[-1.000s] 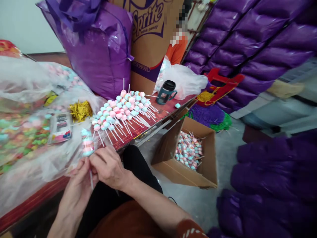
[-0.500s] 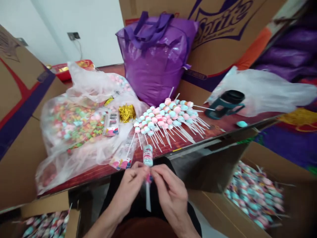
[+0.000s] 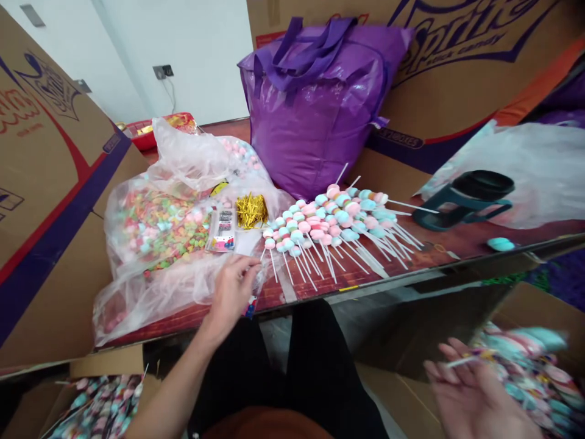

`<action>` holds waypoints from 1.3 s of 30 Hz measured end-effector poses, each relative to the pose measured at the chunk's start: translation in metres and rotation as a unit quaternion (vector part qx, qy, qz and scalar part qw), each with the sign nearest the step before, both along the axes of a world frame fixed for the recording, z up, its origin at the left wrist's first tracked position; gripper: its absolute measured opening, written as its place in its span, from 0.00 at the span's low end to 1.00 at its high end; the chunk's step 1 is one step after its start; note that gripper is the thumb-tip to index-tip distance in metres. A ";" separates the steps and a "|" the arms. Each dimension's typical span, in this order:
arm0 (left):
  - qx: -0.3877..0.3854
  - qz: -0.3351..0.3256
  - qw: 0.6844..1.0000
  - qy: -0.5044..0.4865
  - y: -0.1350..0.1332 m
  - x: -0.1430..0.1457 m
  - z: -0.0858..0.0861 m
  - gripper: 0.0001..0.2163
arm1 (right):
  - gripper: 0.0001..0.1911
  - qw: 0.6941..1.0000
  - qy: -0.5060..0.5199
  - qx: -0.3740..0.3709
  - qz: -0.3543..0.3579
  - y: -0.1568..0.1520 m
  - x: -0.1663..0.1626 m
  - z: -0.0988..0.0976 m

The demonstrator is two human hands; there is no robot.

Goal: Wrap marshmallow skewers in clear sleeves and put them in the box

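My left hand reaches onto the table edge, fingertips on a small pile of clear printed wrappers; whether it pinches one is not visible. Just beyond it lies a fan of marshmallow lollipops on white sticks. My right hand is low at the right, blurred, palm up with fingers spread. A wrapped lollipop is in the air just past its fingertips, above the box of wrapped lollipops.
A clear bag of coloured candy, gold twist ties and a wrapper pack lie on the red table. Behind stand a purple bag and cartons. A dark mug is right; another candy box lower left.
Both hands held a lollipop in front of me before. Now they are apart: the left has gone up to the wrappers, the right has swung down right over the box.
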State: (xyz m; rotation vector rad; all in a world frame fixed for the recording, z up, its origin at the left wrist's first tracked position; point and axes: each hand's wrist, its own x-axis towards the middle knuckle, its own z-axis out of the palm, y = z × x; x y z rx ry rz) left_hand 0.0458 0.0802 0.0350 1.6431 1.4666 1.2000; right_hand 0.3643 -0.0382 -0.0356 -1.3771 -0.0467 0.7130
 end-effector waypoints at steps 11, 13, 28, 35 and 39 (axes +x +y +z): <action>0.031 0.145 0.952 0.267 0.076 -0.073 -0.011 0.07 | 0.18 0.948 -0.147 0.032 0.281 0.036 -0.124 0.010; 0.008 0.153 0.957 0.246 0.083 -0.076 -0.014 0.06 | 0.16 0.916 -0.181 0.038 0.357 0.037 -0.148 0.014; 0.069 0.158 0.963 0.207 0.052 -0.082 -0.021 0.10 | 0.13 0.713 -0.524 0.176 0.432 0.049 -0.204 0.004; 0.078 0.040 0.960 0.266 0.098 -0.084 -0.023 0.12 | 0.06 0.816 -0.362 0.173 0.416 0.054 -0.200 0.010; 0.125 0.050 0.972 0.194 0.092 -0.086 -0.022 0.13 | 0.03 0.882 -0.222 0.157 0.384 0.058 -0.199 0.013</action>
